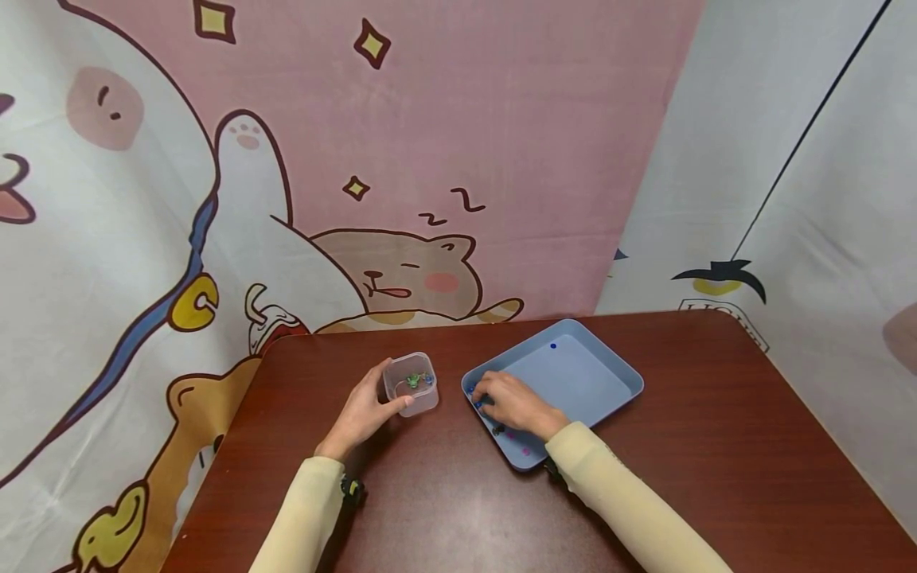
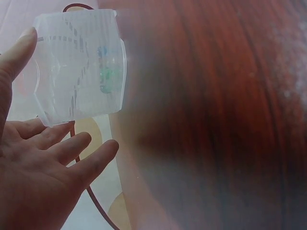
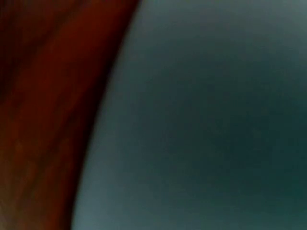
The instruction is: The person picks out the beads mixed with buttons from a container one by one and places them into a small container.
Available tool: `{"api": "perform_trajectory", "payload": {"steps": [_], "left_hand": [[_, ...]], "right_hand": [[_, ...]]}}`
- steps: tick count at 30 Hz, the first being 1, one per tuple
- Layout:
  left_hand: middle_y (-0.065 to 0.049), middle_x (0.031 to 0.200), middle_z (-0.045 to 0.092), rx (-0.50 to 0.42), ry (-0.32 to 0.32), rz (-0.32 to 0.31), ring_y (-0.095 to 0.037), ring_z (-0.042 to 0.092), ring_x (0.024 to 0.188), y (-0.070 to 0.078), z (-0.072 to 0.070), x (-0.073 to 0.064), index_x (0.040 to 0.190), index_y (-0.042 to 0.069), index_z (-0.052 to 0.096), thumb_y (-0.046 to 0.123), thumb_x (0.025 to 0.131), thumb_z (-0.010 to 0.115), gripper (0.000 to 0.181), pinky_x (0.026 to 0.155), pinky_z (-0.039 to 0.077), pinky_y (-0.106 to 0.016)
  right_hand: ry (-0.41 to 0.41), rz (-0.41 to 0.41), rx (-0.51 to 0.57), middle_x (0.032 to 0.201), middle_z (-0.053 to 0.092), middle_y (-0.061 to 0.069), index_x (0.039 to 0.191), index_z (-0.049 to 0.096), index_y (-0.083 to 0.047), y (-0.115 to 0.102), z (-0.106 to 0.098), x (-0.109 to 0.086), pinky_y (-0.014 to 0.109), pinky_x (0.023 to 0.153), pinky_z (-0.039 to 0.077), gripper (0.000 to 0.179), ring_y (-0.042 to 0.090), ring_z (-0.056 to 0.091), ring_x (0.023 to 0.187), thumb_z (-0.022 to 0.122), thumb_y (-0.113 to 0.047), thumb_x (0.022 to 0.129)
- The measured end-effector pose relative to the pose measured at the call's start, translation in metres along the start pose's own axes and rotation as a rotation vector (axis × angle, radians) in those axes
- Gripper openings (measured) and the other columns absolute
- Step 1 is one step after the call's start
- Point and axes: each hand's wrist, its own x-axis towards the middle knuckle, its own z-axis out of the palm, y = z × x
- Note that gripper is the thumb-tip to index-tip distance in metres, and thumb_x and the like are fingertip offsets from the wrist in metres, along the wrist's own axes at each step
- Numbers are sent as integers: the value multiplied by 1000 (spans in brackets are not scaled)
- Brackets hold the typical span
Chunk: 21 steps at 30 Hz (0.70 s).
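Note:
My left hand (image 1: 367,410) holds a small clear plastic container (image 1: 421,404) between thumb and fingers, left of the tray. Green beads (image 1: 413,381) and a blue bead (image 1: 428,379) lie inside it; through the wall they look blurred in the left wrist view. My right hand (image 1: 512,400) reaches into a light blue tray (image 1: 566,382), fingers bent down at its left corner. Small blue beads (image 1: 471,389) are right at the fingertips; I cannot tell whether one is pinched. Close below the hand are dark beads (image 1: 498,430) and pink beads (image 1: 526,451).
A lone blue bead (image 1: 553,346) lies near the tray's far side. The dark reddish wooden table (image 1: 430,509) carries everything. Behind it hangs a cloth (image 1: 544,159) with cartoon animals. The right wrist view shows just blurred tray surface (image 3: 201,120) and table.

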Motion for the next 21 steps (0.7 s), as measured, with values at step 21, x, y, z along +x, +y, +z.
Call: {"api": "perform_trajectory", "payload": {"steps": [21], "left_hand": [[-12, 158, 37, -7, -6, -9, -32, 39, 145, 0, -1, 0, 156, 11, 31, 51, 83, 78, 96, 115, 35, -57]], "right_hand": [[146, -14, 60, 104, 70, 0, 105, 74, -13, -20, -30, -11, 38, 84, 55, 14, 22, 68, 101, 73, -17, 92]]}}
